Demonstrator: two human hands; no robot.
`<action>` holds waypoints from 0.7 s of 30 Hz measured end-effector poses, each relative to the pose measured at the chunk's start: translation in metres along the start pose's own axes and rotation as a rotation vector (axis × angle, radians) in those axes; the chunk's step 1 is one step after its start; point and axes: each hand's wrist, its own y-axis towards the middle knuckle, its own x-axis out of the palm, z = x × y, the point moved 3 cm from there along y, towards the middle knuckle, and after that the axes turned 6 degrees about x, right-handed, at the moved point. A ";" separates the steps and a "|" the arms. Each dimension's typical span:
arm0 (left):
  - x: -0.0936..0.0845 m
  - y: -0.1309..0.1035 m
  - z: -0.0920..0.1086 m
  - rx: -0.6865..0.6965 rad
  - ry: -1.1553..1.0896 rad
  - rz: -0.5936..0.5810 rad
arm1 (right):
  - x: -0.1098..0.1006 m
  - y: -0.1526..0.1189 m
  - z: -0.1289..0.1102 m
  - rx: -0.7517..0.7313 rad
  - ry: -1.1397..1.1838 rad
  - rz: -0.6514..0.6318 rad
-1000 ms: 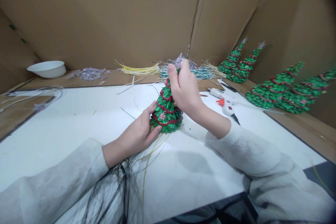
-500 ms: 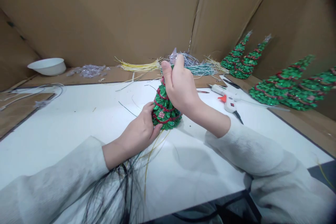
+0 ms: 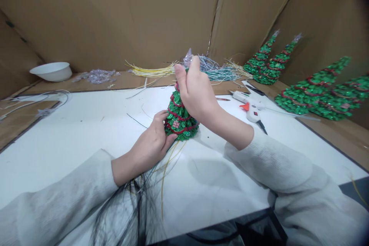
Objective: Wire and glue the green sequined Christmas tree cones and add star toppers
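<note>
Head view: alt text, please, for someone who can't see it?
The left hand holds a decorated green tree low down while the right hand grips near its top, beside a translucent ornament. To the right are a glue gun and four more trees; far left, a white bowl.

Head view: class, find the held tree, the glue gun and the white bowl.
Held tree (image 3: 181, 115): head view, middle of its visible side.
Glue gun (image 3: 251, 110): head view, on its white handle.
White bowl (image 3: 54, 77): head view, on its outer wall.

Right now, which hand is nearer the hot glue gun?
Right. The right hand, high on the held Christmas tree, is left of the hot glue gun; the left hand, low on that tree, is farther left.
</note>
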 end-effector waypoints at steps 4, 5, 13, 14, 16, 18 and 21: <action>-0.001 0.000 0.001 0.043 -0.011 0.016 | 0.001 -0.001 0.000 -0.005 -0.003 0.005; -0.001 0.000 0.001 0.044 -0.004 0.022 | 0.001 -0.002 -0.001 -0.008 0.009 0.012; 0.001 0.000 -0.003 0.016 0.039 0.035 | -0.008 0.011 0.008 -0.097 0.230 -0.171; 0.001 0.000 -0.004 0.015 0.034 0.034 | -0.009 0.014 0.011 -0.104 0.252 -0.197; 0.002 0.000 -0.004 0.013 0.029 0.031 | -0.007 0.016 0.017 -0.103 0.284 -0.236; 0.002 0.000 -0.005 0.003 0.031 0.024 | -0.002 0.016 0.022 -0.095 0.331 -0.263; 0.001 0.000 -0.003 -0.007 0.034 0.027 | 0.008 0.011 0.026 -0.062 0.456 -0.275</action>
